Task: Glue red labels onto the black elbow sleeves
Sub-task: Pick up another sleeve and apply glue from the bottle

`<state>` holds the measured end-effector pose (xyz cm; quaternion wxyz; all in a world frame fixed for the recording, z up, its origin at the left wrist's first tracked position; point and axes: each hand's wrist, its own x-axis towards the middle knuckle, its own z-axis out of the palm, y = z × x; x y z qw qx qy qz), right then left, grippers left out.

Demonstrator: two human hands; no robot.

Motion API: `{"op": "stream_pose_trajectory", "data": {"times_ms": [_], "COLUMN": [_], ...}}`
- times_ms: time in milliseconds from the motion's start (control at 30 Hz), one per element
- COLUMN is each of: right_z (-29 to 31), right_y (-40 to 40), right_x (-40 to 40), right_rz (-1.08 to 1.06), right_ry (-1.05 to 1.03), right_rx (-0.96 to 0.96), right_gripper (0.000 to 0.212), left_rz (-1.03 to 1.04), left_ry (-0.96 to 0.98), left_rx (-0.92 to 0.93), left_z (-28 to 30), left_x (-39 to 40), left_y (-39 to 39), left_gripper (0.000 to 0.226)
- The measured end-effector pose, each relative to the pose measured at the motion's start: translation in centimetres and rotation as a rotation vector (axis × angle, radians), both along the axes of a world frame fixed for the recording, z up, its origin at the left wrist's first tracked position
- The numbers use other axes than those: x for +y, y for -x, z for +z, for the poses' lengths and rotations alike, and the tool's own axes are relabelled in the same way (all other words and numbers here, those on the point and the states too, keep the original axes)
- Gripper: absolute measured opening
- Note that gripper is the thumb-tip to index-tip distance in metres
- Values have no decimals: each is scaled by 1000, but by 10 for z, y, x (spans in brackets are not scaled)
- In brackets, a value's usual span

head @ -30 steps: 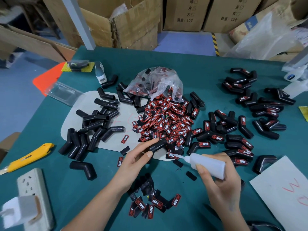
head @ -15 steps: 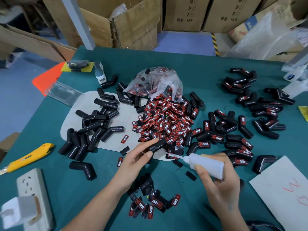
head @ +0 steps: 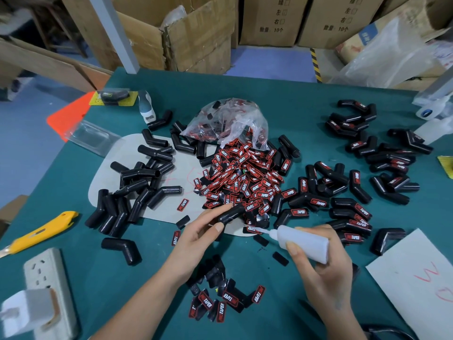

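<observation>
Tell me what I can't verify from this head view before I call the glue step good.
- Glue bottle nozzle tip: too small to tell whether glue is coming out or what it touches.
- Sleeve in the left hand: its near end is hidden by the fingers.
- Right hand: palm side faces away.
- Clear bag: crinkled plastic blurs its contents.

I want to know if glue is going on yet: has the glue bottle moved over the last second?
Barely. The glue bottle has crept slightly left, its nozzle nearer the black sleeve, judged against the white sheet.
</observation>
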<state>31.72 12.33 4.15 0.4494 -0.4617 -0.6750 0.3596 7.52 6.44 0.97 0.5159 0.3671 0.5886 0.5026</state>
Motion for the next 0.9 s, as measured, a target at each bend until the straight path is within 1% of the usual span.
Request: {"op": "stream_pose_trajectory", "data": {"times_ms": [133,633,767,900], "right_z": [0,3,3,3], "right_y": [-2,0,-2,1], "right_x": [2,1,2,1], "right_rz": [-32,-25,-52,-28], "right_ry": [3,-19,0,-7], "right_rx": [15,-7,27,8], "right_gripper": [25,28,26,33], "left_rz": [-11,-9,1,5], "left_ry": [4,4,-11,-13], "left_rx": [7,5,4,-10], "left_z": [-1,-1,0,1], "left_x": [-1,0,0,0], "left_y": [1,1,0,0], "left_gripper": [40,40,40,39]}}
